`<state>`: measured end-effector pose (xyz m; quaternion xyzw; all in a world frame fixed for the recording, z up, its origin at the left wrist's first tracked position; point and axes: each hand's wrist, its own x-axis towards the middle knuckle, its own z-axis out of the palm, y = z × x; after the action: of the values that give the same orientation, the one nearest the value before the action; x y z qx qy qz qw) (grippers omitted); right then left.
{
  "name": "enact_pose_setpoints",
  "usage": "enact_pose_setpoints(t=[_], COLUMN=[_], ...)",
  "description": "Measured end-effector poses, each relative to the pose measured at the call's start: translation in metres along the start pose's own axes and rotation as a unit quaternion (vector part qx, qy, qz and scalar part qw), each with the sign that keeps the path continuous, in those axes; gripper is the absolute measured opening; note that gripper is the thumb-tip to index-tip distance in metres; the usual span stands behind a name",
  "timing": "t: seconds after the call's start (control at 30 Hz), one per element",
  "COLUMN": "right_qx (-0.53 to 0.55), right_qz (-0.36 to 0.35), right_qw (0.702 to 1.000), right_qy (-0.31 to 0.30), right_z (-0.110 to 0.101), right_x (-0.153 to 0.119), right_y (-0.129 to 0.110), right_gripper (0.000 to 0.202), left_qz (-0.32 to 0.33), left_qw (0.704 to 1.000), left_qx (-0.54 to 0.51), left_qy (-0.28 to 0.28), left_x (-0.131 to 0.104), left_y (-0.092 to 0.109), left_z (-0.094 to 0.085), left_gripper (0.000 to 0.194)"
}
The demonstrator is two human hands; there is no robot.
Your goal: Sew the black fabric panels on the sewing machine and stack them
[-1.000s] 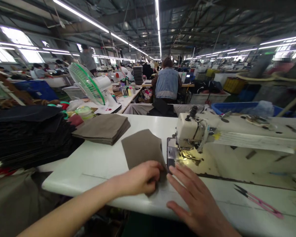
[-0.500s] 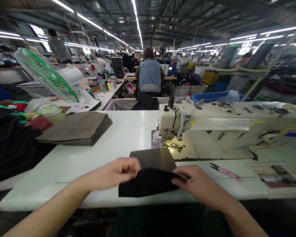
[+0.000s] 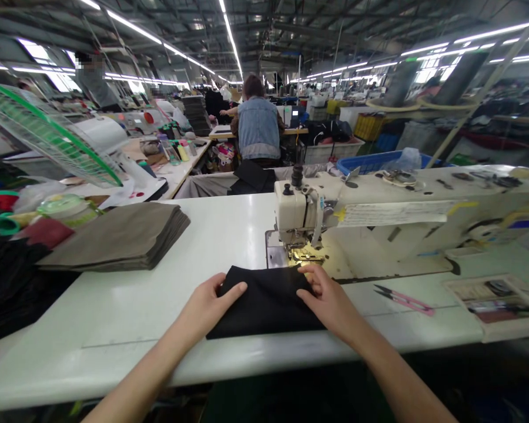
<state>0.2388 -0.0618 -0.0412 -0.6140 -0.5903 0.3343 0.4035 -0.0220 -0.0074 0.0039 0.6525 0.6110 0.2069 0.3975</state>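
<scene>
A black fabric piece (image 3: 267,305) lies on the pale sewing table in front of me, its far edge close to the sewing machine's needle area. My left hand (image 3: 211,302) grips its far left corner, thumb on top and fingers at the edge. At the far right corner my right hand (image 3: 324,296) pinches the cloth, thumb on top and fingertips curled at the edge. The grey-brown piece seen earlier is hidden, and I cannot tell whether it lies under the black one. Just beyond the cloth stands the cream sewing machine (image 3: 291,214), its lamp lighting the needle plate.
A stack of grey-brown fabric pieces (image 3: 114,235) lies left, beside dark cloth (image 3: 9,288) and a green-rimmed fan (image 3: 53,135). Pink-handled thread snips (image 3: 405,299) and a small tray (image 3: 502,305) sit right. A person in a denim vest (image 3: 258,129) sits ahead.
Both hands have moved away from me, laying the black fabric forward over where the grey-brown piece showed. The view has shifted slightly, with the fan and stack now further left.
</scene>
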Motion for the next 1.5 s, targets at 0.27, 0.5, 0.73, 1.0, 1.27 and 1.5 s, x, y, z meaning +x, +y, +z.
enact_pose_setpoints(t=[0.27,0.5,0.73,1.0,1.27,1.5], right_qx=[-0.064,-0.083,-0.095,-0.094,-0.11,-0.13], right_qz=[-0.053,-0.047,-0.038,-0.039,-0.021,-0.021], right_qw=[0.997,0.995,0.995,0.995,0.994,0.991], right_qy=[-0.002,-0.006,0.014,0.002,-0.002,-0.011], right_z=[-0.005,-0.006,-0.006,-0.007,-0.007,-0.007], right_x=[-0.009,-0.009,-0.009,-0.01,-0.008,-0.005], right_y=[-0.007,-0.009,-0.006,-0.005,-0.007,-0.009], right_gripper=[0.019,0.017,0.016,0.016,0.015,0.015], left_qz=[0.021,0.014,0.026,0.029,0.024,0.043], left_qw=[0.999,0.993,0.985,0.982,0.981,0.979], left_qx=[0.005,0.096,0.155,0.177,0.185,0.187], left_qy=[0.039,0.064,0.072,0.062,0.056,0.063], left_x=[-0.008,-0.008,-0.006,-0.006,-0.005,-0.004], left_y=[-0.006,-0.007,-0.005,-0.007,-0.007,-0.011], left_z=[0.005,0.009,0.012,0.011,0.012,0.013], left_gripper=[0.032,0.033,0.033,0.032,0.032,0.03])
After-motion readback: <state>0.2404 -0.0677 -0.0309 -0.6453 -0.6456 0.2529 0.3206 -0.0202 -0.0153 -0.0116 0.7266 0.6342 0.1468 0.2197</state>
